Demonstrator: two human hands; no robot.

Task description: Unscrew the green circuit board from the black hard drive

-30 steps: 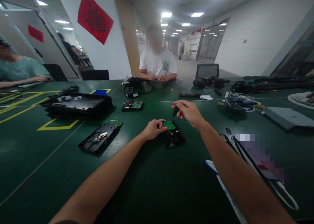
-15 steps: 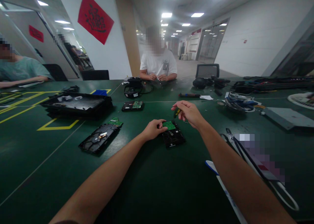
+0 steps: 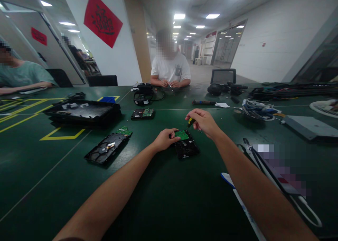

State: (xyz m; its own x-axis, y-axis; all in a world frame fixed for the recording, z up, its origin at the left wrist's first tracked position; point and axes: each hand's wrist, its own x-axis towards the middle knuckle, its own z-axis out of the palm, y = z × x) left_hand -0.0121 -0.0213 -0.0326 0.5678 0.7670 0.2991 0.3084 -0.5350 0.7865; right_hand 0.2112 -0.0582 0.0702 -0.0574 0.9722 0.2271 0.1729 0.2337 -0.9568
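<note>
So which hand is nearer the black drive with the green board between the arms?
Left. The left hand holds the black drive at its left side, by the green board; the right hand is off its far right corner, holding a yellow tool.

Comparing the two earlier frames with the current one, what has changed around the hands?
The small tool in the right hand appears to have turned: more of its yellow shows than a second ago. That hand has barely shifted. Nothing was visibly picked up or released. The left hand stays on the black drive, which lies as it was.
</note>
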